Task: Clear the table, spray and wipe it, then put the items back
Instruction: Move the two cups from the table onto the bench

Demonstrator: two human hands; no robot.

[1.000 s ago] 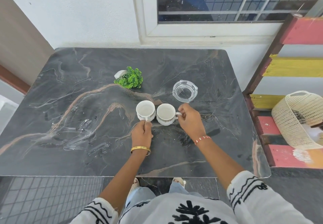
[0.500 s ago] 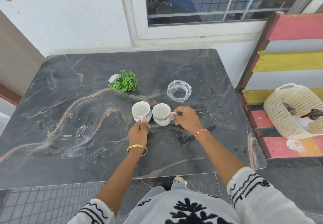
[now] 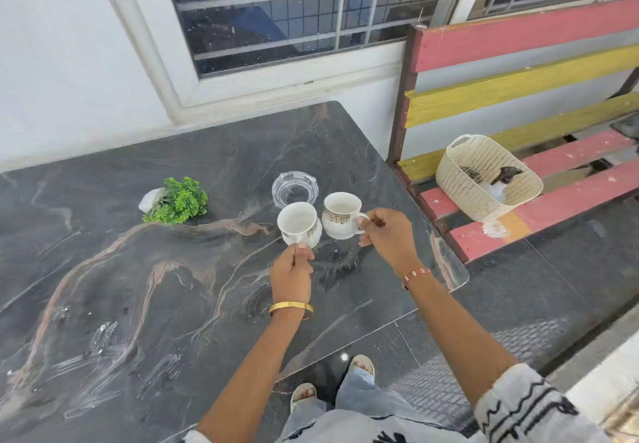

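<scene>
On the left, the dark marble table (image 3: 103, 269) carries whitish smears near its front edge, which could be dust or dried residue; I cannot tell which, so nothing here shows plainly that spraying or wiping is done. Further right, toward the middle, a small green plant (image 3: 179, 200) lies tipped on its side in a white pot, and beyond it a clear glass ashtray (image 3: 294, 189) sits on the stone, both untouched. Just in front of the ashtray the left hand (image 3: 291, 276) pinches the handle of the left cup (image 3: 299, 223), its fingers curled around it, and the right hand (image 3: 390, 235) grips the handle of the right cup (image 3: 342, 214) the same way; the two white cups are side by side, almost touching, and seem to be lifted just off the surface, though that is hard to confirm. On the far right a cream basket (image 3: 466, 183) rests on a painted bench (image 3: 553, 207), holding what may be the spray bottle and cloth. Judging from this, clearing is only beginning: the cups are in hand, the plant and ashtray remain, and spraying, wiping and returning the items all lie ahead.
</scene>
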